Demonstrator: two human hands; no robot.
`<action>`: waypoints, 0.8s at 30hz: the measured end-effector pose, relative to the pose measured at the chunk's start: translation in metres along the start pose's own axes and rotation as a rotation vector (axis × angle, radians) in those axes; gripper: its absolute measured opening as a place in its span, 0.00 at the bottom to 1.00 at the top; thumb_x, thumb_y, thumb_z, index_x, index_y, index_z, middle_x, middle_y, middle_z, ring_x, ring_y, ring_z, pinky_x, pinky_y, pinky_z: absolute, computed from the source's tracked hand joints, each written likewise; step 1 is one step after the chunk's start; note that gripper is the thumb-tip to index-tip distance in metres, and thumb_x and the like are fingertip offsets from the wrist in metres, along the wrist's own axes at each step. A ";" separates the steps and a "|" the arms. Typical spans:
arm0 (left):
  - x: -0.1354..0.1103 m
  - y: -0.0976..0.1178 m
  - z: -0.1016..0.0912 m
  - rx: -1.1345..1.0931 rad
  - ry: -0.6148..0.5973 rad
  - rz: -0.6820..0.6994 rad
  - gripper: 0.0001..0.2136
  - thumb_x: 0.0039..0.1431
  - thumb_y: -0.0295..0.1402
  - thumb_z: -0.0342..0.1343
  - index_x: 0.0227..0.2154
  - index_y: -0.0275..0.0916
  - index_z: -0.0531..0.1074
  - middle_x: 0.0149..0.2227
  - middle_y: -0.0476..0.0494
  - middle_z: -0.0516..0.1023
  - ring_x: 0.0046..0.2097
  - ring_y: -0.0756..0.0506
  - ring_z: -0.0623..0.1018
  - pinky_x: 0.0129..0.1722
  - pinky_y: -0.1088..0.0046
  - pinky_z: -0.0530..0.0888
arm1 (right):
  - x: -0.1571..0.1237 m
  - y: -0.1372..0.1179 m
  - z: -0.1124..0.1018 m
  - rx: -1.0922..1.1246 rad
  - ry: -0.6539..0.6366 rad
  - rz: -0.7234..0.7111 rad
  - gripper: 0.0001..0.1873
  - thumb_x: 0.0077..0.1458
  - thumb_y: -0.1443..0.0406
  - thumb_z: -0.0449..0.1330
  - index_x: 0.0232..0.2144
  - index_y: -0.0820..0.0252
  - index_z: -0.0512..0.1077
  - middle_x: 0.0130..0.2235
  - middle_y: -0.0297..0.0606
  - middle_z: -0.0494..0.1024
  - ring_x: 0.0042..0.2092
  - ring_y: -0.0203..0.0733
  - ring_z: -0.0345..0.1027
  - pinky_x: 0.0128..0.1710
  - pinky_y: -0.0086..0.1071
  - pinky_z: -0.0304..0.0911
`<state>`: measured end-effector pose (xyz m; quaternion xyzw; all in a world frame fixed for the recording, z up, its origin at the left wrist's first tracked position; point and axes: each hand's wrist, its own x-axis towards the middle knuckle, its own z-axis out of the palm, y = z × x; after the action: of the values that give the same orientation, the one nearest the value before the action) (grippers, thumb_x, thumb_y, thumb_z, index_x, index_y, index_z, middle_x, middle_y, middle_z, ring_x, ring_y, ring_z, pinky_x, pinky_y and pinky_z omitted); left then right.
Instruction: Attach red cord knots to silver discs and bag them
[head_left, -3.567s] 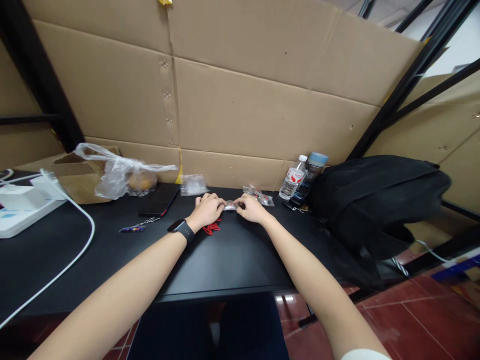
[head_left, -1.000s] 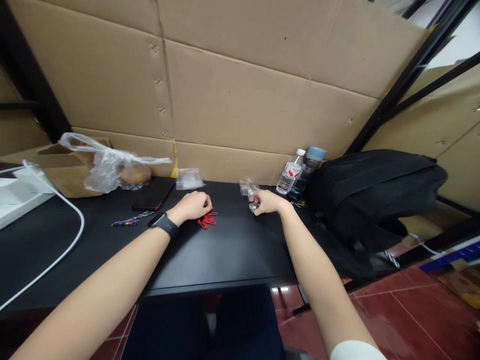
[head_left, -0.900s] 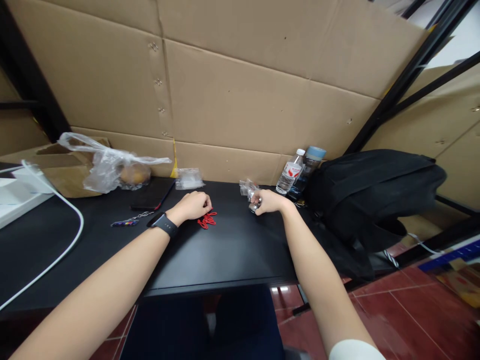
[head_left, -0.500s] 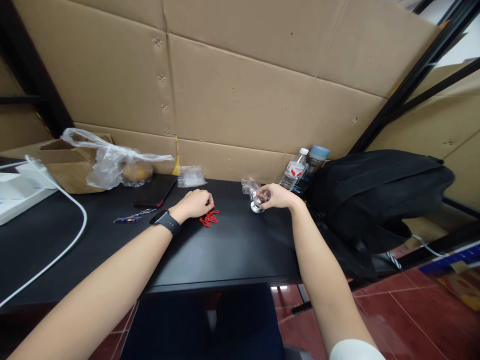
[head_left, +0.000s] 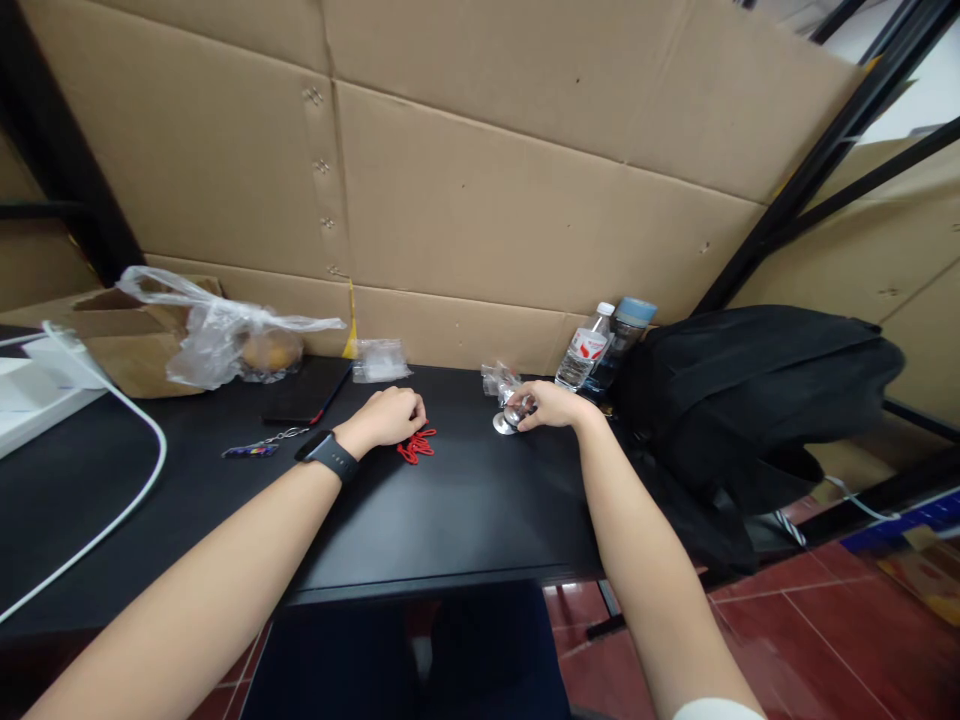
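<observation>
On the black table lies a tangle of thin red cord (head_left: 417, 447). My left hand (head_left: 391, 416), with a dark watch (head_left: 328, 453) on its wrist, rests at the cord's upper end, fingers curled and closed on it. To the right, my right hand (head_left: 549, 404) is closed around a small shiny silver metal piece (head_left: 516, 412), partly covered by its fingers. A flat round silver part (head_left: 504, 424) shows beneath, at the table; whether the two are one object I cannot tell. Right behind it sits a crumpled clear plastic packet (head_left: 496, 378).
A water bottle (head_left: 584, 348) and a blue-capped bottle (head_left: 626, 330) stand near a black backpack (head_left: 757, 390). Leftward are a clear packet (head_left: 380, 360), a phone-like dark slab (head_left: 304, 392), a keychain (head_left: 251, 451), a plastic bag (head_left: 206, 345) and a white cable (head_left: 154, 470).
My right hand has shifted slightly down with the silver piece, and the flat round part shows more to its left. My left hand stays at the red cord. The view has tilted slightly.
</observation>
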<state>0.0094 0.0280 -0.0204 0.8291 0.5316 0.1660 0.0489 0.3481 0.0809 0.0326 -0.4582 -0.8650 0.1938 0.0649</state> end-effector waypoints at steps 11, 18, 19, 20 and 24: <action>0.000 -0.003 0.002 -0.012 0.006 0.002 0.06 0.56 0.35 0.57 0.28 0.44 0.77 0.35 0.43 0.83 0.39 0.41 0.81 0.39 0.69 0.73 | 0.001 -0.011 0.008 -0.004 -0.094 0.000 0.34 0.37 0.64 0.75 0.51 0.51 0.78 0.47 0.35 0.80 0.43 0.44 0.74 0.43 0.31 0.66; 0.000 -0.001 0.000 0.027 -0.019 0.012 0.07 0.57 0.35 0.55 0.29 0.44 0.78 0.36 0.43 0.83 0.39 0.41 0.81 0.39 0.69 0.72 | -0.001 -0.012 0.005 0.031 -0.116 0.077 0.32 0.35 0.64 0.75 0.48 0.53 0.79 0.44 0.34 0.81 0.38 0.42 0.73 0.40 0.31 0.67; 0.000 0.000 0.000 0.031 -0.021 0.013 0.07 0.57 0.35 0.55 0.29 0.44 0.78 0.36 0.43 0.83 0.39 0.41 0.81 0.39 0.69 0.72 | -0.001 -0.010 0.004 0.031 -0.122 0.078 0.32 0.35 0.65 0.75 0.48 0.52 0.79 0.44 0.34 0.81 0.38 0.42 0.74 0.40 0.31 0.67; 0.000 0.000 -0.001 0.034 -0.022 0.013 0.07 0.57 0.35 0.54 0.30 0.44 0.78 0.36 0.43 0.83 0.39 0.42 0.80 0.39 0.69 0.72 | -0.002 -0.009 0.004 0.023 -0.125 0.076 0.33 0.34 0.65 0.76 0.48 0.52 0.79 0.44 0.34 0.81 0.37 0.42 0.74 0.39 0.31 0.66; -0.001 0.001 -0.002 0.031 -0.024 0.005 0.08 0.58 0.36 0.54 0.30 0.43 0.78 0.36 0.43 0.83 0.38 0.42 0.80 0.37 0.69 0.71 | 0.000 -0.003 0.003 -0.045 -0.098 0.092 0.31 0.32 0.67 0.76 0.45 0.52 0.80 0.43 0.34 0.81 0.38 0.43 0.74 0.39 0.31 0.66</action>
<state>0.0098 0.0266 -0.0188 0.8331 0.5314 0.1481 0.0417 0.3449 0.0785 0.0315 -0.4889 -0.8492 0.1993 0.0034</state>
